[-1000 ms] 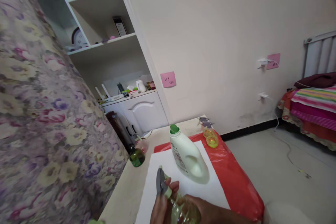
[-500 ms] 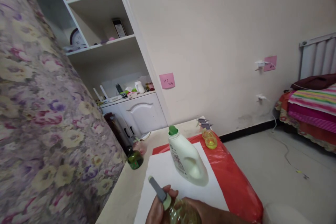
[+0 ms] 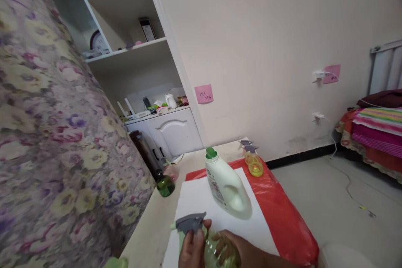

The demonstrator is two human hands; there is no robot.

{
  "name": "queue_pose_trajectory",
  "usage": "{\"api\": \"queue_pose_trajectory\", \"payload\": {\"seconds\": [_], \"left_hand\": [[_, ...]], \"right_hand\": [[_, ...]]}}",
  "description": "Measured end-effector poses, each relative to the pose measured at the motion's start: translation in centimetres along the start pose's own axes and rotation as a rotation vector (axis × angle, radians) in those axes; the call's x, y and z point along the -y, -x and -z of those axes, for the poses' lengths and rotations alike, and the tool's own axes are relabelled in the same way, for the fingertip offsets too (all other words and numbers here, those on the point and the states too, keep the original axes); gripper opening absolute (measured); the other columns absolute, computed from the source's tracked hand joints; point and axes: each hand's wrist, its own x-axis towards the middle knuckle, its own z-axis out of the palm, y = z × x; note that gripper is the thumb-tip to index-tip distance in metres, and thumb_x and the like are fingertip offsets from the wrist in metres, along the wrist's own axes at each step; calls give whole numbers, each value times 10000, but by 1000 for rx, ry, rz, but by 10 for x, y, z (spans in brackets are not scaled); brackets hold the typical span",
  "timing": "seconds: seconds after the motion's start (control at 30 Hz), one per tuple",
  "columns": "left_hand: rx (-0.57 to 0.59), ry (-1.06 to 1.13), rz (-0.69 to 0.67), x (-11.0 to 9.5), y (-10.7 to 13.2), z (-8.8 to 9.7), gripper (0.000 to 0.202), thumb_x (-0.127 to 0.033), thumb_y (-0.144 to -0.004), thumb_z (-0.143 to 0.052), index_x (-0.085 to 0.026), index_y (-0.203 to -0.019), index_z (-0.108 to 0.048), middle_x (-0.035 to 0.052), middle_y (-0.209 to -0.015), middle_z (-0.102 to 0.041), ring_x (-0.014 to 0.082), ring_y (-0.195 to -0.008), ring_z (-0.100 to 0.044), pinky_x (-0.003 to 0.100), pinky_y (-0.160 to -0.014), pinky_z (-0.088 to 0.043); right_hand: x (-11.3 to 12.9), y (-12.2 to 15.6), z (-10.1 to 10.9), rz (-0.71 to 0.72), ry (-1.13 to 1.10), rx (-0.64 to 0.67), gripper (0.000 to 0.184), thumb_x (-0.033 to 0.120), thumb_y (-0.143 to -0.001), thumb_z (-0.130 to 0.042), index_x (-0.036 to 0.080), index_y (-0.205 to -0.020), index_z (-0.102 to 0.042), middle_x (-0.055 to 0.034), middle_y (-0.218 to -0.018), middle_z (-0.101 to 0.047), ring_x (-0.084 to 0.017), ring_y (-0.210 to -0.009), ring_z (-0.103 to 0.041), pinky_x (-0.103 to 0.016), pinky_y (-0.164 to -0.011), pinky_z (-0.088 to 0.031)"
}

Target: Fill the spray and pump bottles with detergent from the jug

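Both my hands sit at the bottom edge, closed on a clear spray bottle of pale green liquid. My left hand pinches the neck just under the grey trigger head, which points left. My right hand wraps round the bottle's body from the right. The bottle hangs over a white sheet that lies on a red plastic cover. A white detergent bottle with a green cap stands on the sheet just beyond my hands.
A small yellow spray bottle stands at the far corner of the red cover. A round green bottle and a pinkish one stand by the flowered curtain. White shelves and a cupboard line the far wall; a bed is at right.
The grey trigger head has swung from pointing up and left to lying level, pointing left. My hands stay on the bottle. The view has shifted slightly.
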Motion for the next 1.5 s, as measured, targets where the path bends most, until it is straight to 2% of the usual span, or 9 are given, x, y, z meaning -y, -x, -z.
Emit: {"api": "queue_pose_trajectory", "payload": {"seconds": [0.17,0.37,0.47,0.63,0.8,0.9,1.07,1.23,1.5], "left_hand": [[-121,-212,-93,-4,5,-5,451,-506,-614,-797,-166,-900,-722,69,-857,-771,279,-826,-709,331,-716,-538],[-78,-335,-210,-8,16,-6,354,-472,-709,-729,-203,-940,-747,74,-1185,-709,309,-1262,-512,340,-1016,-411],[-81,-272,-185,3,11,-3,373,-489,-723,-708,-190,-944,-746,85,-1110,-732,308,-1166,-585,364,-1000,-425],[-148,-261,-94,10,6,-2,443,-469,-680,-759,-184,-1014,-702,85,-1026,-732,301,-1016,-654,391,-894,-486],[189,-42,-52,-4,10,4,512,-433,-775,-692,-198,-1222,-609,102,-1131,-700,297,-1146,-596,409,-1016,-404],[304,84,-10,-8,10,9,440,-389,-824,-641,-184,-1213,-613,118,-1144,-697,299,-1183,-574,427,-1037,-385],[173,73,-10,-4,10,1,377,-328,-721,-770,-193,-1052,-652,90,-1031,-733,276,-1016,-669,401,-918,-482],[100,-10,-32,-3,6,-2,546,-377,-700,-780,-180,-1183,-618,73,-906,-745,244,-902,-702,314,-788,-517],[107,86,-201,-28,-5,13,337,-312,-773,-733,-167,-1068,-658,85,-1042,-732,217,-992,-675,381,-1025,-417]], "right_hand": [[-10,3,-1,-9,64,-65,1074,230,-279,-955,252,-1263,-526,-58,-1120,-622,-269,-1039,-600,-418,-926,-461],[-3,7,-7,-24,-251,63,962,188,-286,-957,239,-1170,-580,-52,-1081,-644,-278,-1038,-622,-429,-935,-450],[-1,9,-8,-70,-330,154,940,191,-340,-955,233,-1198,-575,-71,-1074,-667,-288,-1030,-640,-448,-944,-446],[-1,8,-8,-75,-305,138,971,156,-319,-955,231,-1211,-580,-74,-1077,-684,-286,-1024,-648,-430,-933,-453],[10,10,-14,-102,-323,138,944,174,-321,-950,227,-1197,-603,-46,-1004,-703,-220,-926,-662,-323,-834,-487],[12,11,-14,-119,-312,141,948,185,-327,-948,221,-1208,-601,-54,-1015,-702,-220,-946,-648,-296,-795,-491],[7,11,-10,-117,-288,167,984,180,-349,-947,237,-1252,-560,-69,-1099,-678,-268,-1054,-626,-392,-925,-450],[8,12,-9,-139,-245,118,962,176,-321,-950,238,-1206,-578,-66,-1092,-665,-272,-1041,-621,-419,-904,-468],[-14,10,7,-149,-64,-20,1008,212,-297,-960,236,-1214,-542,-53,-1120,-614,-268,-1044,-601,-426,-895,-473]]}}
